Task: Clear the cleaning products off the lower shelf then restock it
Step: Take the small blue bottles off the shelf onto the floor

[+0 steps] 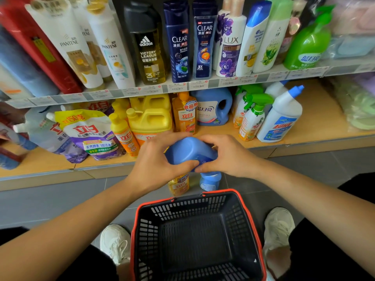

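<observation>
Both hands hold a blue jug (188, 150) in front of the lower shelf (316, 126) edge, above the floor just beyond the basket (140, 230). Left hand (156, 161): fingers curled over the jug's left side. Right hand (225, 157): fingers curled round its right side; thumbs nearly meet on the near face. Jug's cap and label hidden by hands. On the floor beneath: orange bottle (179, 184) and small blue bottle (210, 181), tops hidden behind hands. Basket's near end cut off by frame. Far-left shelf items blurred, unreadable.
</observation>
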`<state>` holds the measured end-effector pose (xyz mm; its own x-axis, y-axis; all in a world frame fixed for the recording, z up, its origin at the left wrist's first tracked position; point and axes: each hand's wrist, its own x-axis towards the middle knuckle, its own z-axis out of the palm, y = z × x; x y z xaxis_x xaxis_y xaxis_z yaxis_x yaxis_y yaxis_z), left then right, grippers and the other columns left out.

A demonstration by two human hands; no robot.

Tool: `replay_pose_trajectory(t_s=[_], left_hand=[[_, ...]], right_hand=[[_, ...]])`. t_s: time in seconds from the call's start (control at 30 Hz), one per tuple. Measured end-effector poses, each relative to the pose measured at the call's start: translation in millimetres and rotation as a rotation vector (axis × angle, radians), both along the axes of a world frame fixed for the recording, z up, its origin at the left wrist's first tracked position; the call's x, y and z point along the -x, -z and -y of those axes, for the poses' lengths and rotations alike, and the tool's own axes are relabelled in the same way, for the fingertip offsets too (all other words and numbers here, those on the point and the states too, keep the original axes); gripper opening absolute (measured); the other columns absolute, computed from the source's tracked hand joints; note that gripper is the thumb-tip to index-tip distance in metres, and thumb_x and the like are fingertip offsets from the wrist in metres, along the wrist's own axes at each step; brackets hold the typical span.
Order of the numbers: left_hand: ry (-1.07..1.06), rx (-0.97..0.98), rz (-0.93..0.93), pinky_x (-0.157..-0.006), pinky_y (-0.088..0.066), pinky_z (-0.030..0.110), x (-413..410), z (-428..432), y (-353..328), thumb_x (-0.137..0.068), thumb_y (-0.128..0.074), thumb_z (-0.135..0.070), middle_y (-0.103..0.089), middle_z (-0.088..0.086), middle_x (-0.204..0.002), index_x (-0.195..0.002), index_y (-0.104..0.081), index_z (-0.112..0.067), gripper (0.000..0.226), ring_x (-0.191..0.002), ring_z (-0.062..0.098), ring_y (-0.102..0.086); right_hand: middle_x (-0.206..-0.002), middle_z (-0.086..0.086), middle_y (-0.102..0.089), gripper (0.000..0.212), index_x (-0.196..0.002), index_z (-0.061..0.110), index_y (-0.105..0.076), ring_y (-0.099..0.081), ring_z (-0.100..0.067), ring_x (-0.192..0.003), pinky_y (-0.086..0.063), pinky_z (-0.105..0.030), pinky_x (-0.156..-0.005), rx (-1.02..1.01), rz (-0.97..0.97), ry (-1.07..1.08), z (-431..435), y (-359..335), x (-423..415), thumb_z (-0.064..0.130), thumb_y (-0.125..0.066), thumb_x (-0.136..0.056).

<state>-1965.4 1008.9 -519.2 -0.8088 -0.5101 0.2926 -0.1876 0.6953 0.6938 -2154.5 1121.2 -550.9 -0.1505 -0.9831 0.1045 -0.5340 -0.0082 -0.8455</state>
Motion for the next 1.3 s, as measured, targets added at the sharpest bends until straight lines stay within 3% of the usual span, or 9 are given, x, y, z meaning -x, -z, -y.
replay_pose_trajectory(t_s=[0.2,0.4,0.5,0.63,0.73,0.8,0.97,1.17,1.3], left_hand=[[0.180,0.225,-0.091,-0.114,-0.041,0.039,-7.8,2.1,8.0,-0.095,-0.066,-0.017,-0.049,0.003,-0.152,-0.138,-0.060,-0.014,0.044,-0.142,0.019,-0.045],[0.228,0.347,-0.224,-0.102,-0.051,0.044,-7.7,8.3,10.6,-0.085,-0.079,-0.005,-0.067,0.011,-0.130,-0.115,-0.075,-0.004,0.030,-0.124,0.029,-0.062],[0.119,0.220,-0.257,-0.088,-0.055,0.041,-7.9,9.8,6.0,-0.082,-0.083,-0.018,-0.073,0.009,-0.111,-0.094,-0.080,-0.005,0.018,-0.106,0.022,-0.069],[0.003,-0.100,-0.142,-0.073,-0.057,0.033,-4.4,7.9,2.0,-0.077,-0.086,-0.034,-0.064,0.006,-0.099,-0.091,-0.069,-0.006,0.035,-0.094,0.019,-0.065],[-0.080,-0.353,-0.066,-0.061,-0.051,0.026,0.9,3.9,4.7,-0.073,-0.080,-0.041,-0.062,0.003,-0.092,-0.093,-0.057,-0.008,0.045,-0.083,0.019,-0.063],[-0.107,-0.393,-0.038,-0.063,-0.049,0.027,3.6,5.0,7.3,-0.075,-0.083,-0.044,-0.063,0.009,-0.088,-0.091,-0.055,-0.006,0.049,-0.076,0.019,-0.059],[-0.080,-0.539,-0.090,-0.065,-0.048,0.024,4.7,11.1,6.1,-0.079,-0.076,-0.029,-0.064,0.007,-0.085,-0.090,-0.062,-0.007,0.027,-0.074,0.015,-0.058],[-0.049,-0.553,-0.139,-0.088,-0.058,0.044,1.8,17.2,4.9,-0.094,-0.067,-0.007,-0.073,0.010,-0.112,-0.116,-0.070,-0.012,0.023,-0.100,0.036,-0.067],[0.025,-0.475,-0.147,-0.097,-0.056,0.040,0.9,17.6,6.6,-0.097,-0.061,-0.002,-0.070,0.005,-0.125,-0.121,-0.070,-0.014,0.029,-0.112,0.025,-0.065]], right_hand=[[-0.108,0.000,-0.074,0.053,-0.119,0.011,-0.066,-0.071,-0.015,-0.101,-0.059,-0.039,-0.087,0.018,0.151,0.060,-2.3,0.9,2.3,0.015,-0.090,-0.072],[-0.106,0.010,-0.073,0.054,-0.118,0.025,-0.066,-0.070,-0.009,-0.101,-0.057,-0.030,-0.086,0.010,0.130,0.069,-3.2,2.9,2.2,0.014,-0.091,-0.071],[-0.107,0.018,-0.072,0.059,-0.120,0.031,-0.065,-0.069,-0.004,-0.102,-0.057,-0.029,-0.085,0.001,0.115,0.083,-3.9,3.0,-0.2,0.015,-0.091,-0.070],[-0.110,0.007,-0.073,0.059,-0.123,0.019,-0.066,-0.069,-0.012,-0.103,-0.058,-0.044,-0.088,0.014,0.108,0.088,-4.4,4.0,-0.9,0.017,-0.091,-0.070],[-0.107,0.014,-0.072,0.059,-0.121,0.027,-0.065,-0.067,-0.003,-0.100,-0.057,-0.027,-0.083,0.015,0.063,0.085,-4.8,3.0,-3.5,0.017,-0.091,-0.069],[-0.104,0.021,-0.069,0.059,-0.118,0.033,-0.064,-0.064,0.007,-0.095,-0.051,-0.015,-0.079,0.005,0.009,0.078,-5.3,2.4,-6.1,0.018,-0.092,-0.068],[-0.106,0.018,-0.070,0.060,-0.119,0.029,-0.064,-0.064,0.005,-0.094,-0.052,-0.019,-0.082,0.011,0.009,0.095,-5.6,4.7,-3.6,0.016,-0.093,-0.067],[-0.114,0.006,-0.071,0.062,-0.127,0.017,-0.063,-0.066,-0.003,-0.102,-0.053,-0.019,-0.084,0.039,0.050,0.137,-1.4,4.6,6.3,0.018,-0.091,-0.072],[-0.114,0.004,-0.071,0.060,-0.128,0.014,-0.062,-0.068,-0.004,-0.101,-0.056,-0.022,-0.081,0.029,0.097,0.154,-1.5,3.6,8.4,0.019,-0.089,-0.075]])
